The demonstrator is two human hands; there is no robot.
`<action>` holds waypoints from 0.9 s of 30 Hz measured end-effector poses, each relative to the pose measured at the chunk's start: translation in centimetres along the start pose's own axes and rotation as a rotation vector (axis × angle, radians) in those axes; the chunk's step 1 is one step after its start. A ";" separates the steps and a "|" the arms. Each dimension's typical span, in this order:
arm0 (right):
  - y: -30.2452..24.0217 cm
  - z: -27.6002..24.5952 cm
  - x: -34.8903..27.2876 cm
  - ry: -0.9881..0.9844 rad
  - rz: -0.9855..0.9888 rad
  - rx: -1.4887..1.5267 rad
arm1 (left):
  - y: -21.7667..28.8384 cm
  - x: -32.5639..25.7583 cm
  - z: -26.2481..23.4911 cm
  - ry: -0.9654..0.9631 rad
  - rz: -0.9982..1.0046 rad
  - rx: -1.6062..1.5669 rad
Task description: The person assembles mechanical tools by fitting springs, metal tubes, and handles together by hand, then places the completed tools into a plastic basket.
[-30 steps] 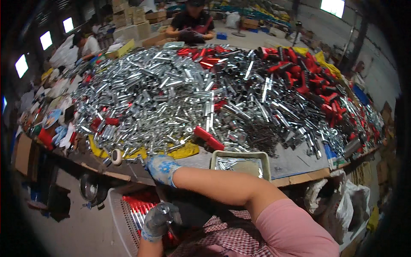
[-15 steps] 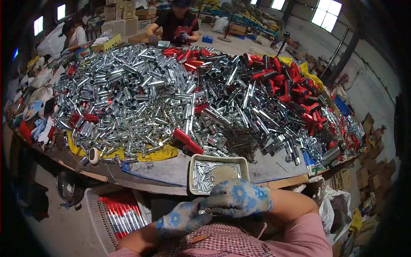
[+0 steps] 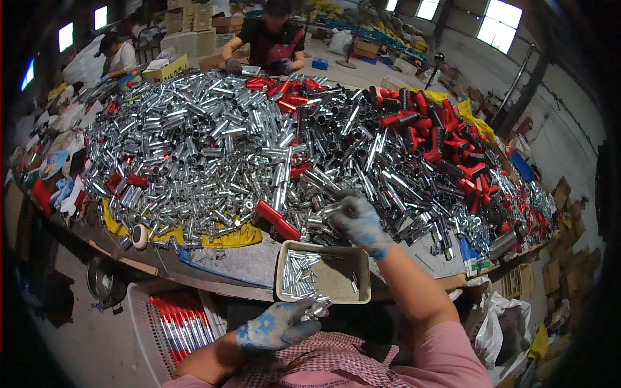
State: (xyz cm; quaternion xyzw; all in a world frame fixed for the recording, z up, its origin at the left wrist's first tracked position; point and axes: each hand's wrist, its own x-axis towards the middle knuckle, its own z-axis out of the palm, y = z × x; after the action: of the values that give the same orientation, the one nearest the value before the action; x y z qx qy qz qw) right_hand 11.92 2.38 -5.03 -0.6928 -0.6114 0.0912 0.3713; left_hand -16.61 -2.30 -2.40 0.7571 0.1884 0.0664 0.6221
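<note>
My left hand [image 3: 275, 326], in a white glove with blue flowers, is closed around small shiny metal fittings [image 3: 317, 308] just in front of the tray. My right hand [image 3: 362, 223], gloved the same way, reaches over the tray's far right corner into the heap of metal parts [image 3: 317, 216]. Its fingertips are blurred and blend with the parts there, so their grip cannot be made out. Between the arms sits a shallow beige tray [image 3: 369, 275] with slim metal pins [image 3: 299, 271], mostly along its left side. A red sleeve-like piece [image 3: 278, 218] lies just beyond the tray.
Chrome tubes [image 3: 194, 123] cover much of the table, with red-and-black handles [image 3: 440, 129] at the right. A plastic crate [image 3: 143, 323] of red-and-silver tools stands at lower left. Across the table a person [image 3: 275, 45] works; another person [image 3: 119, 57] is at far left.
My right hand has left my left hand and stretched forward to the heap. The fittings in my left hand now show. Across the table, the person's hands have lowered.
</note>
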 end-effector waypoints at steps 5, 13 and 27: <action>-6.4 -6.9 -4.0 -0.479 0.318 0.532 | -0.2 0.4 -0.3 -0.067 -0.095 -0.097; -9.5 -5.9 -10.4 -0.860 -0.761 0.129 | -1.6 1.2 2.1 -0.166 0.033 -0.006; -12.7 -8.2 -11.4 -0.754 -0.273 -0.136 | -3.6 -0.8 4.6 -0.119 0.111 0.083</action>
State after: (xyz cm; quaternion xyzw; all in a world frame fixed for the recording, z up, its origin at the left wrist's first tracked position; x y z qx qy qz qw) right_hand 4.04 -11.64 4.97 -0.5463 -0.7957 0.2480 0.0833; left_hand -16.50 -6.28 -6.74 0.7940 0.1116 0.0478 0.5957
